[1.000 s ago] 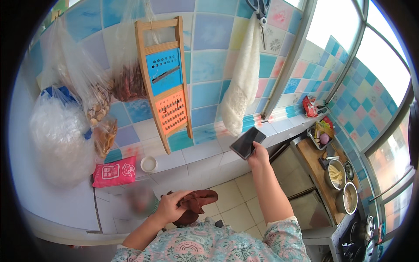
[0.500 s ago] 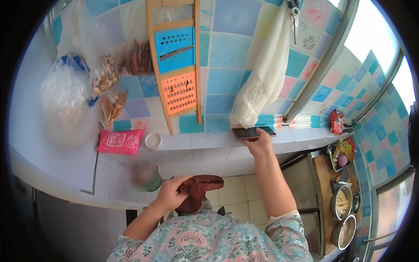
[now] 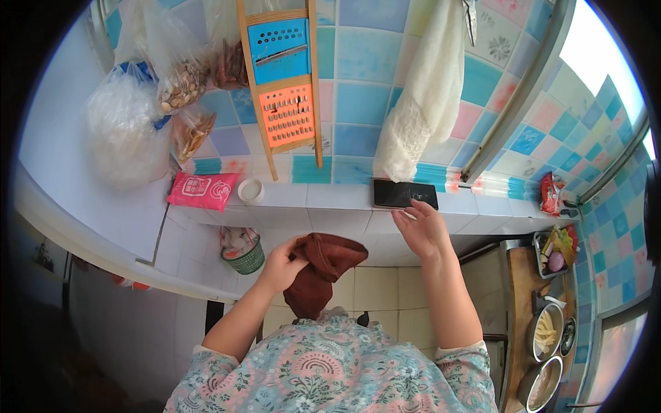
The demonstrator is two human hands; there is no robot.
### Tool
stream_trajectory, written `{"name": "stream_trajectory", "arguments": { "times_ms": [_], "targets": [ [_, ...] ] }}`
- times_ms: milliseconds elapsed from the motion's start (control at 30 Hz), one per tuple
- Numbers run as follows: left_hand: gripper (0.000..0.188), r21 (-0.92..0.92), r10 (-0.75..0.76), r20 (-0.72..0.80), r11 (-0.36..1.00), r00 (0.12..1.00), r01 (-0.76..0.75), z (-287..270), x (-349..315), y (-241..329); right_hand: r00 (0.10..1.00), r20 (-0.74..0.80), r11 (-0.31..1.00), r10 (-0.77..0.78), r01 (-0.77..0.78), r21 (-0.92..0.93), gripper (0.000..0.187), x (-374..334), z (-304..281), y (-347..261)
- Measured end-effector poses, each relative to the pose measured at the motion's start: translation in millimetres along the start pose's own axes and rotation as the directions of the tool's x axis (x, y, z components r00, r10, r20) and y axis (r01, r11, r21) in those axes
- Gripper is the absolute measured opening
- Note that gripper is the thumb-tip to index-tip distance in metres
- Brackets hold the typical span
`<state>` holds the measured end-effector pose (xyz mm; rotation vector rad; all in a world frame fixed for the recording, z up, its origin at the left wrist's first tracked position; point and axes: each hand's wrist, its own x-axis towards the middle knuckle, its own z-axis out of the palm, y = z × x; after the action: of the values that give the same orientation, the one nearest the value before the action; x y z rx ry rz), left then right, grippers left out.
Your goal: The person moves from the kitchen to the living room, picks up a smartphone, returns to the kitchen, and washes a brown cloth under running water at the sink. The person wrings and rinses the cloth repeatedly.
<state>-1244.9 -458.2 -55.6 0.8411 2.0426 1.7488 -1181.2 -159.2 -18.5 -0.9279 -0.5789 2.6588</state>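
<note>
Cloth (image 3: 308,292) of a dark reddish brown hangs from our left hand (image 3: 281,267), which grips it firmly at its 11 o'clock side. Our right hand (image 3: 425,235) is open, its fingers loosely extended over the 6 o'clock edge of a black phone (image 3: 394,193); we cannot tell whether they touch it. The phone lies flat on the white tiled ledge (image 3: 337,197), at 11 o'clock from that hand. At 12 o'clock from the phone we see a white towel (image 3: 420,117) hanging. From our left hand, a green basket (image 3: 246,261) stands at 10 o'clock, a round white container (image 3: 250,191) sits on the ledge at 11 o'clock, and a grater (image 3: 289,117) with 2 coloured panels hangs at 12 o'clock. At 4 o'clock from our right hand, 2 metal bowls (image 3: 531,339) stand on a wooden worktop (image 3: 520,306).
</note>
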Motion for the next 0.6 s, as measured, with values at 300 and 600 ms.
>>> {"name": "stream_trajectory", "arguments": {
  "times_ms": [300,600],
  "targets": [
    [0.032,-0.635,-0.188,0.383,0.657,0.904,0.406,8.9,39.0,23.1,0.899,0.433,0.66,0.063,0.288,-0.694,0.055,-47.5,-29.5,78.1],
    [0.041,-0.44,-0.244,0.52,0.745,0.819,0.501,-10.6,45.7,31.5,0.762,0.571,0.269,-0.305,0.644,-0.716,0.023,-93.6,-29.2,39.6]
  ]
}}
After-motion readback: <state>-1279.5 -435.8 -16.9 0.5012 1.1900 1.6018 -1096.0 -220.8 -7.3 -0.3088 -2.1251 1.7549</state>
